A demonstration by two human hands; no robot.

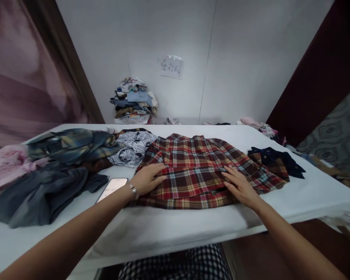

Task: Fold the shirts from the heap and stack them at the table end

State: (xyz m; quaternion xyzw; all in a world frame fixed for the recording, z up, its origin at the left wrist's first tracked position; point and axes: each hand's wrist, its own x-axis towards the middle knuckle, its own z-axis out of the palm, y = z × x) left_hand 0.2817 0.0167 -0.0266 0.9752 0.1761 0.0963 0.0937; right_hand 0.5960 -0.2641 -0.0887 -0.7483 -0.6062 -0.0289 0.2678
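A red plaid shirt (198, 163) lies partly folded across the middle of the white table (169, 229). My left hand (148, 179) rests flat on the shirt's left side, fingers spread, a bracelet on the wrist. My right hand (239, 186) lies flat on the shirt's right side, pressing the fabric down. Neither hand grips anything. The shirt's dark collar end (275, 159) trails off to the right.
A phone (112, 188) lies just left of my left wrist. A heap of dark and pink clothes (46, 171) fills the table's left, with a black-and-white patterned garment (132, 147) beside it. A stack of folded clothes (134, 99) stands by the back wall.
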